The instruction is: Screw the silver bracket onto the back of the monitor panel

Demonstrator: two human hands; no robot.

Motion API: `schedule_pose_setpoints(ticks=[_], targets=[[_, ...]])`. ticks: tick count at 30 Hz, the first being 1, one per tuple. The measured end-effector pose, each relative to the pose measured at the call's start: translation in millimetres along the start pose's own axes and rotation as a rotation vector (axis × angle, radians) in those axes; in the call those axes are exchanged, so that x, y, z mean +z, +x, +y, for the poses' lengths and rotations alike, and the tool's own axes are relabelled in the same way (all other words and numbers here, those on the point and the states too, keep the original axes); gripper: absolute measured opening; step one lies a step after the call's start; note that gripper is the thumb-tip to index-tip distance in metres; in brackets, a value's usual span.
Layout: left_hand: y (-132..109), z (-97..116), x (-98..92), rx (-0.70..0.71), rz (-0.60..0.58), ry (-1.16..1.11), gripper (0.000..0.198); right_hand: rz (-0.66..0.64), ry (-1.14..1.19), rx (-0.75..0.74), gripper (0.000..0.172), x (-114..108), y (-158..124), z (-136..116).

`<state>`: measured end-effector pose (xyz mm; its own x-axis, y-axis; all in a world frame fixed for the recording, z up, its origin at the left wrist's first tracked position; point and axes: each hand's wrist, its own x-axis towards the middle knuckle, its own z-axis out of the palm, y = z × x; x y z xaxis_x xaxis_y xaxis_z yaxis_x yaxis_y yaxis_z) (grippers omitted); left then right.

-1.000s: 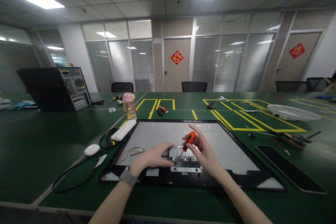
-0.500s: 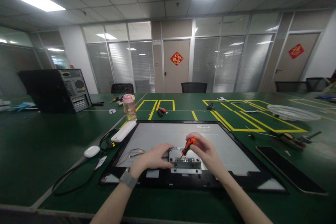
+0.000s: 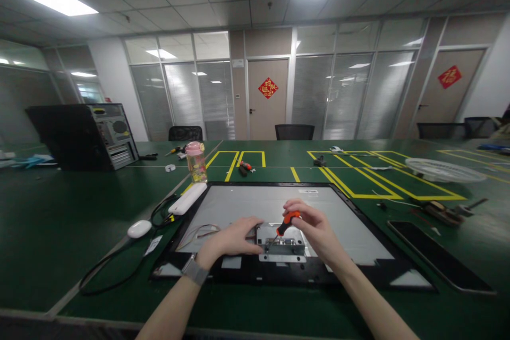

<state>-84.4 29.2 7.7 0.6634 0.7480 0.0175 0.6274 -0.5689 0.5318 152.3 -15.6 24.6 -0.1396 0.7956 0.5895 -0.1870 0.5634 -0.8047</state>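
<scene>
My right hand [image 3: 314, 227] is closed round the orange and black handle of a screwdriver [image 3: 286, 223]. The screwdriver leans, its thin shaft pointing down to the left onto a silver metal bracket [image 3: 282, 257]. At the bracket's left end, my left hand [image 3: 239, 236] grips it between thumb and fingers. Beneath both hands lies a large flat display panel [image 3: 247, 199] with a grey back and black border. Thin wires [image 3: 198, 234] run across the panel left of the bracket. The screwdriver's tip is too small to make out clearly.
Left of the panel are a white power strip [image 3: 187, 199], a white mouse [image 3: 139, 229] with cable, and a pink-lidded bottle [image 3: 196, 162]. A black phone-like slab [image 3: 438, 256] lies right. Farther back stand a computer case [image 3: 82, 135] and red-handled pliers [image 3: 244, 168].
The screwdriver's handle has tipped slightly lower and to the right with my right hand. My left hand stays in place on the bracket.
</scene>
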Motion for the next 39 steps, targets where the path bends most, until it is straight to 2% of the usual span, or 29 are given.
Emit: schedule_pose_setpoints(ticks=[6, 15, 20, 29, 34, 39], targets=[[-0.7, 0.3, 0.1, -0.01, 0.005, 0.004, 0.074, 0.029, 0.064, 0.069, 0.029, -0.6, -1.0, 2.4], [0.1, 1.4, -0.3, 0.01, 0.002, 0.016, 0.073, -0.006, 0.083, 0.037, 0.017, -0.7, -0.4, 1.4], [0.2, 0.1, 0.9, -0.019, 0.007, 0.017, 0.073, 0.028, 0.096, 0.094, 0.027, -1.8, -1.2, 4.0], [0.1, -1.0, 1.1, -0.008, 0.004, 0.025, 0.073, 0.024, 0.081, 0.063, 0.022, -0.3, -0.5, 3.6], [-0.9, -0.4, 1.0, -0.022, 0.004, 0.019, 0.074, 0.026, 0.145, 0.113, 0.033, 1.1, 0.0, 0.8], [-0.4, -0.9, 0.9, -0.007, -0.001, 0.02, 0.073, 0.03, 0.144, 0.109, 0.028, 1.9, 0.5, 1.8]])
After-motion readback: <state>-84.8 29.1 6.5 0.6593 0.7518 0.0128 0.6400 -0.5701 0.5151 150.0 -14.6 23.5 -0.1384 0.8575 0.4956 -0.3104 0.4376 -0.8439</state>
